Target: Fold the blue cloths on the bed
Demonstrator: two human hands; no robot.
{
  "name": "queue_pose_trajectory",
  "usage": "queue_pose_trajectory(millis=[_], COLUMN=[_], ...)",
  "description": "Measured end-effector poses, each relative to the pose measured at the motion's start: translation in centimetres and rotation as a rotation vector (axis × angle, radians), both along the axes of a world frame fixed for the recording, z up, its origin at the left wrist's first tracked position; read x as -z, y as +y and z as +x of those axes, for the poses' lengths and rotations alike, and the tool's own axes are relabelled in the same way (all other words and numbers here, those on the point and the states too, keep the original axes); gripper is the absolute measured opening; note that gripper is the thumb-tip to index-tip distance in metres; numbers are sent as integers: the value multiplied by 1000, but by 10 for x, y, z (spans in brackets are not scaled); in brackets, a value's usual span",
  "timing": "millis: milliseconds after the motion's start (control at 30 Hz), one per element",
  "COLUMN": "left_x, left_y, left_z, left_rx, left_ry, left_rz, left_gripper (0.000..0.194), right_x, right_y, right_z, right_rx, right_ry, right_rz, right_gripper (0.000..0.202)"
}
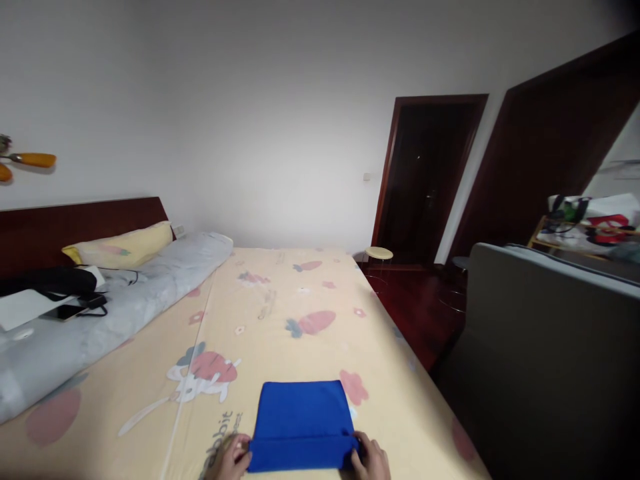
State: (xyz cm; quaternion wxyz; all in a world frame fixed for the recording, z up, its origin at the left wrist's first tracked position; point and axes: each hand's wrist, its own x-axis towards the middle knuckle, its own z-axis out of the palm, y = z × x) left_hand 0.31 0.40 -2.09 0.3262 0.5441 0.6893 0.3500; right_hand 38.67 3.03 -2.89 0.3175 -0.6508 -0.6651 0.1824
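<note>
While both hands sat at the bottom edge of the view, the left hand (234, 455) pinched the near left corner of a folded blue cloth (301, 425) and the right hand (373, 459) gripped its near right corner, fingers curled onto the fabric. The cloth lay flat on the bed sheet (280, 320), a pale yellow one with carrot and rabbit prints, close to the near edge. Farther left, a rolled grey blanket (100, 313) ran along the bed with a phone (67, 311) and black bag (50, 280) on it. Beyond were a yellow pillow (123, 245) and dark headboard (75, 223). On the right stood a small round stool (379, 253) before a dark door (430, 173).
</note>
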Motion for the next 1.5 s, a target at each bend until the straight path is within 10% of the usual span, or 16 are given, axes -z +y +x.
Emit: queue_pose_trajectory(millis=[267, 533, 833, 1067, 1267, 1500], left_x=[-5, 0, -7, 3, -19, -25], left_y=[-1, 10, -22, -23, -6, 1], left_z=[38, 125, 27, 38, 19, 15], left_rx=[-121, 255, 193, 60, 242, 15], left_ry=[675, 639, 830, 924, 593, 292], left_rz=[165, 87, -90, 65, 157, 78], left_gripper=[37, 51, 73, 70, 47, 23], right_x=[28, 29, 28, 19, -22, -30], right_y=[7, -3, -7, -4, 1, 1], right_z=[-30, -128, -18, -24, -19, -4], right_rx=[177, -223, -110, -77, -135, -56], right_ry=[-207, -141, -288, -347, -269, -136], right_rz=[254, 285, 74, 18, 38, -159], right_gripper=[34, 29, 48, 51, 37, 37])
